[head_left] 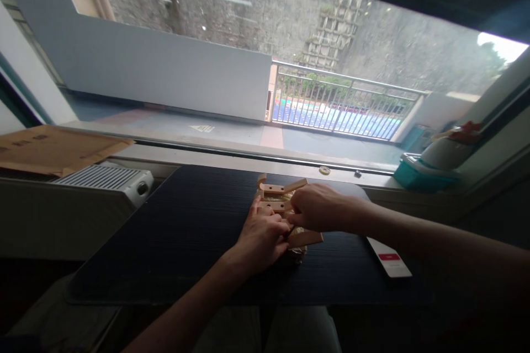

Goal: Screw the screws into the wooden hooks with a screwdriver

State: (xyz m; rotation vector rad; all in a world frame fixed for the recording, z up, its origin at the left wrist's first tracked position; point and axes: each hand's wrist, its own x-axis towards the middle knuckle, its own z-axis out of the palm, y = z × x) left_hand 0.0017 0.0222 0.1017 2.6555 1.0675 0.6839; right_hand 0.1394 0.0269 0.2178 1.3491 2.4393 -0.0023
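Observation:
On the dark table, a wooden assembly (274, 189) of pale strips with dark round holes lies under both hands. Shiny, crinkled wrapping (297, 255) shows beneath and between the strips. My left hand (265, 234) presses on the near left of the assembly, its fingers bent around a wooden strip. From the right, my right hand (317, 207) reaches in, curled into a fist above the strips. A short, thin dark tool (291, 230) shows below that fist, close to the left fingertips; most of it is hidden, so its kind is unclear.
A white phone-like slab (389, 259) lies at the right of the black table (174, 242). Behind, the windowsill bears a tape roll (324, 170), a small dark item (358, 174) and a teal container (422, 172). A brown envelope (62, 149) rests over the radiator (107, 179) at left.

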